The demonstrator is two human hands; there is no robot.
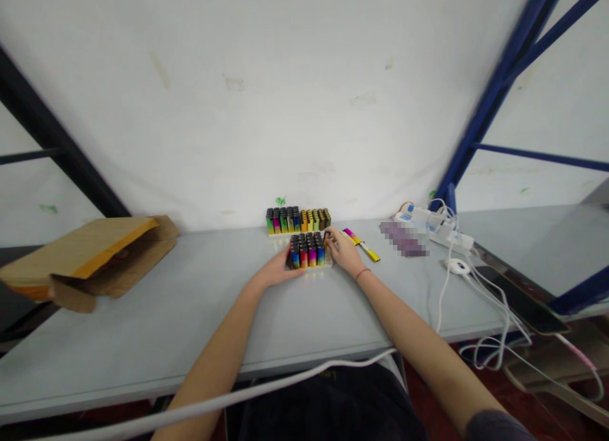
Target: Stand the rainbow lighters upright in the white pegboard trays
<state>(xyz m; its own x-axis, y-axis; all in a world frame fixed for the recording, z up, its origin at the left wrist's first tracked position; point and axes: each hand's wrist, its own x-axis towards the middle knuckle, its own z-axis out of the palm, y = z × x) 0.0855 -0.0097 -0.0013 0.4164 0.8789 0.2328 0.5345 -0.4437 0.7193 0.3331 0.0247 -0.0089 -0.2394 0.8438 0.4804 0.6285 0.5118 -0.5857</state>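
Note:
Two blocks of upright disposable lighters with multicoloured bodies and black tops stand on the grey table. The near block of lighters (307,254) sits between my hands, and the far block of lighters (297,220) stands just behind it. My left hand (276,269) presses against the near block's left side. My right hand (342,250) has its fingers on the block's right end, at the rear corner. Just right of it lies a flat yellow and magenta strip (361,245), which is too small to identify.
A torn cardboard envelope (90,263) lies at the table's left end. A pixelated object (403,239), a white power strip (432,228) and tangled white cables (495,320) occupy the right side. A black phone (518,308) rests at the right edge. Blue metal shelf uprights (495,92) rise behind.

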